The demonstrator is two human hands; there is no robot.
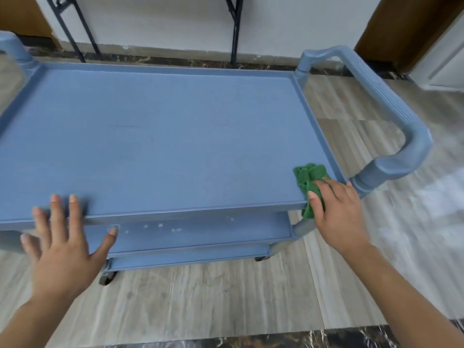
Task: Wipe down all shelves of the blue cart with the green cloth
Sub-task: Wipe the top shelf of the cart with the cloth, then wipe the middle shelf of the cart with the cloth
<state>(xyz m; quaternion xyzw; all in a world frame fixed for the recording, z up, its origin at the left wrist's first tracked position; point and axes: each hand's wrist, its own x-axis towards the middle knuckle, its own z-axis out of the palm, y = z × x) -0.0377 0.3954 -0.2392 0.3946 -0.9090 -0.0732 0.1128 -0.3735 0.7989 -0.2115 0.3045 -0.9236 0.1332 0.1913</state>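
Note:
The blue cart [160, 136] fills the view, its flat top shelf rimmed by a low lip. Below the front edge show a middle shelf [200, 234] and a lower shelf [190, 259]. A crumpled green cloth [310, 178] lies at the top shelf's near right corner and hangs over the front edge. My right hand [336, 212] grips the cloth there, fingers pressed on it. My left hand [62, 242] hovers with fingers spread at the front rim on the left, holding nothing; whether it touches the rim is unclear.
Curved blue handles stand at the cart's right end [391, 126] and left end [15, 49]. A caster wheel [108, 278] shows under the front. Black folding table legs [234, 28] stand against the white wall behind. The floor is pale striped tile with a dark marble border.

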